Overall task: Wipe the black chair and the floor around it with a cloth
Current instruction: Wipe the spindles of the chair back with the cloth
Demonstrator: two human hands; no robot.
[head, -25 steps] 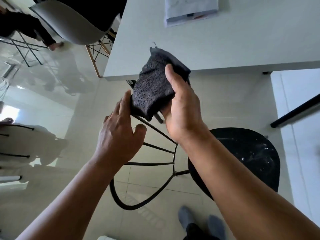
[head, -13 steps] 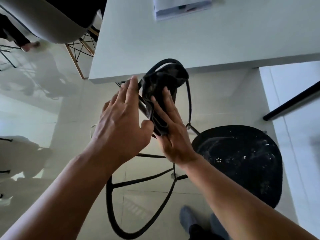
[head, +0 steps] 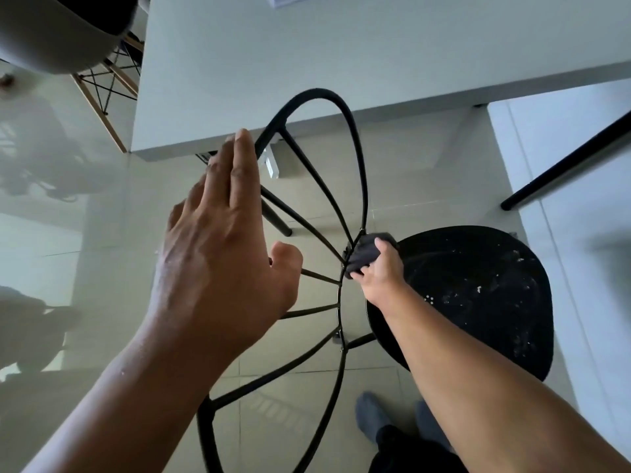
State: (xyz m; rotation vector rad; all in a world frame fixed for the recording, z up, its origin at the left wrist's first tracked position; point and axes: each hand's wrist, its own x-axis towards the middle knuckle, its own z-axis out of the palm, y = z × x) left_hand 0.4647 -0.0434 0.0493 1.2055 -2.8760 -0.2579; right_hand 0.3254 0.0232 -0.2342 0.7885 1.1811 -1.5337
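Note:
The black chair (head: 478, 302) stands below me, its round seat speckled with white dust, its curved wire backrest fanning out to the left and up. My right hand (head: 379, 271) grips the dark grey cloth (head: 363, 256) where the backrest rods meet at the seat's edge. My left hand (head: 225, 240) hovers over the backrest rods with fingers straight and together, holding nothing. The glossy tiled floor (head: 392, 186) lies under the chair.
A white table (head: 307, 63) juts over the top of the backrest, with a black table leg (head: 276, 213) below it. A grey shell chair (head: 61, 39) on wooden legs stands at top left. A black bar (head: 563, 162) crosses at right. My socked feet (head: 372, 418) stand beneath the seat.
My right hand slid the cloth down the backrest from its top loop to the rod junction by the seat. My left hand let go and opened flat above the rods.

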